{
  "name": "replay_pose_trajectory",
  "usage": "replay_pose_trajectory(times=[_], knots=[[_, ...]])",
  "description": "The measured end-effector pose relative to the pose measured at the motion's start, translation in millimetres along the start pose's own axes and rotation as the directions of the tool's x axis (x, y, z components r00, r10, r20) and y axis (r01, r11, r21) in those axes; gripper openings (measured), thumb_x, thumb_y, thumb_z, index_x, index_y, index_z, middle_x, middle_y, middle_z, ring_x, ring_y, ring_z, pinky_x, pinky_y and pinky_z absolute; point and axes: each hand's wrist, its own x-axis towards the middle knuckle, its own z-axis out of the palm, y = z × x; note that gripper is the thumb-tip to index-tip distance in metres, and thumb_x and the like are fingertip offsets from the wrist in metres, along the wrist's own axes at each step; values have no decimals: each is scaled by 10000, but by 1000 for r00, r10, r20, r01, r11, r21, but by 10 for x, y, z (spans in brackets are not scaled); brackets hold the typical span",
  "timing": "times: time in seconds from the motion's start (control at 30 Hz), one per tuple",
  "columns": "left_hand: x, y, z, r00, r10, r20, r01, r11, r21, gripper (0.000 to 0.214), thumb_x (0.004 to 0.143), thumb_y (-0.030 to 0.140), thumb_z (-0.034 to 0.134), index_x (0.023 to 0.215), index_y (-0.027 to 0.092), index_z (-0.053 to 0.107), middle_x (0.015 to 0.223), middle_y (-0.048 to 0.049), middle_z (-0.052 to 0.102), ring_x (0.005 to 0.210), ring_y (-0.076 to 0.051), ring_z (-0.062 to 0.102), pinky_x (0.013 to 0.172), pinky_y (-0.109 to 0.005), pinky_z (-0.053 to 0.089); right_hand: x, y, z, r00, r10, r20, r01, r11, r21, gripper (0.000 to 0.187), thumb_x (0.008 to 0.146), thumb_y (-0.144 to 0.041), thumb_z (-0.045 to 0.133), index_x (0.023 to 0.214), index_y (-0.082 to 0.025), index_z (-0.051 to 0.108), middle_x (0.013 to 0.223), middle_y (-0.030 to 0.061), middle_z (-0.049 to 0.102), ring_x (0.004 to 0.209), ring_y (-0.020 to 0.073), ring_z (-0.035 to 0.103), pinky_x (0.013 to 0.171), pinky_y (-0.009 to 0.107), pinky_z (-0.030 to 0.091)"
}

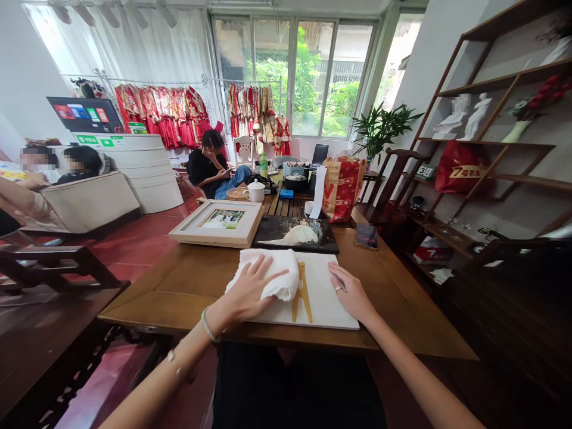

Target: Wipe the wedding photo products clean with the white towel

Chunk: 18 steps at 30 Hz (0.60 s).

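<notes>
My left hand (250, 293) lies with fingers spread on a folded white cloth (281, 266), pressing it on a white board (322, 304). A yellow A-shaped piece with two legs (302, 292) rests on the board, its top beside the cloth. At the board's right edge is my right hand (353, 296), fingers curled together. A thin dark sliver shows between its thumb and fingers; its kind is not clear. Just behind the board lie a dark photo panel (297, 233) with a figure in white and a pale wooden picture frame (218, 221) holding a photo.
The brown wooden table (179, 286) carries a phone-like dark object (366, 236) at right. Beyond stand a white lidded cup (256, 191), a red paper bag (344, 189) and a green-capped bottle (263, 165). A seated person (210, 161) holds a phone. Shelves rise at right.
</notes>
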Motion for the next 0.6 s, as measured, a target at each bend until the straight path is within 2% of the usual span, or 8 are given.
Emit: replay_pose_trajectory(times=[0.13,0.2,0.27,0.37,0.5,0.6], knots=[[-407,262,13,999,35,-30,-35,999,-21,621,863,431,435,1429,366,188,1524,-37,50,1360,-375,46,1039,-578,152,5,19,18,1000,-8,-21,8,1000,19,363,846,-214,433,1157,-151,609,1293,120,553,1241,226,470,1068,442,349],[-506,349,0,999,28,-21,-29,999,-31,642,857,460,438,1433,366,169,1526,-34,22,1360,-380,27,1038,-587,141,4,23,12,1000,-11,-23,11,1000,25,361,847,-215,437,1157,-153,610,1293,119,553,1240,227,471,1064,442,354],[-506,384,-7,1000,7,-17,-7,999,-36,648,852,463,447,1431,369,172,1525,-42,28,1359,-383,29,1035,-594,137,0,21,-2,1000,-10,-23,10,1000,25,359,847,-219,438,1154,-152,613,1292,120,554,1238,229,474,1065,446,353],[-336,356,3,999,-37,-24,36,999,-24,634,848,440,467,1422,373,208,1517,-61,87,1354,-391,52,1027,-603,142,-8,17,-23,999,-11,-31,12,999,33,353,847,-222,443,1151,-174,616,1289,105,559,1234,229,479,1069,456,345],[64,273,38,994,-112,-13,112,993,28,595,860,378,469,1415,346,256,1485,-99,192,1344,-397,106,1019,-602,151,-13,23,-27,1000,-13,-26,14,999,43,356,848,-229,446,1157,-172,613,1291,108,558,1229,232,484,1067,453,347],[362,253,69,986,-166,7,166,985,55,568,886,411,433,1419,306,267,1464,-137,230,1328,-421,139,995,-618,172,-13,26,-15,1000,-4,-17,4,999,45,360,851,-242,449,1167,-171,606,1305,109,544,1232,236,480,1067,452,346]])
